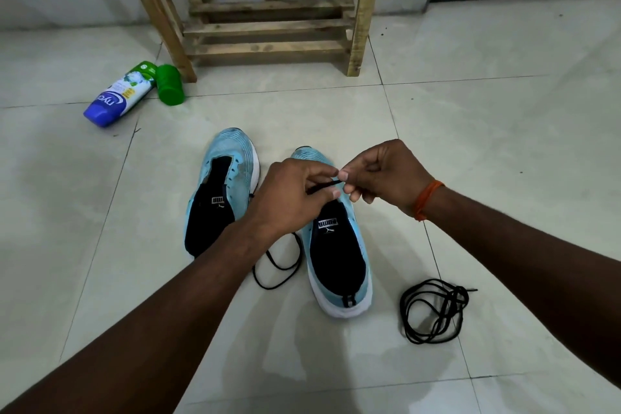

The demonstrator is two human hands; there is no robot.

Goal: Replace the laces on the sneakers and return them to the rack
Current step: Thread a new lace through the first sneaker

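Left hand (295,198) was curled and pinching the black lace (324,185) near its end. The right hand (383,175) sat just beside it, pinching the tip between thumb and forefinger, so both hands were grasping the same short stretch. The sneaker (339,255) being worked on was directly under them, toe pointing away. Its eyelets were hidden behind the knuckles, so I couldn't tell whether any were threaded.

Stuff that could've gone sideways, imo:

- The rest of that lace dropped below the left wrist into a loose loop on the floor, between this sneaker and the other sneaker (218,198), which sat just outside the left hand. A hard pull might have snagged the loop under a sole or the forearm.
- Nothing was pinning the shoe down. On smooth tile (504,111) it would probably skid as soon as the lace got tugged through a hole.
- With a grip that tiny, the tip could easily slip out or miss the eyelet.
- The second lace (433,309), below the right wrist, was piled in a messy coil that looked like a knot waiting to happen.

The rack (268,27) stood well beyond both hands. A bottle (117,94) and a green cap (170,84) lay by its leg, but I doubt they'd get in the way.
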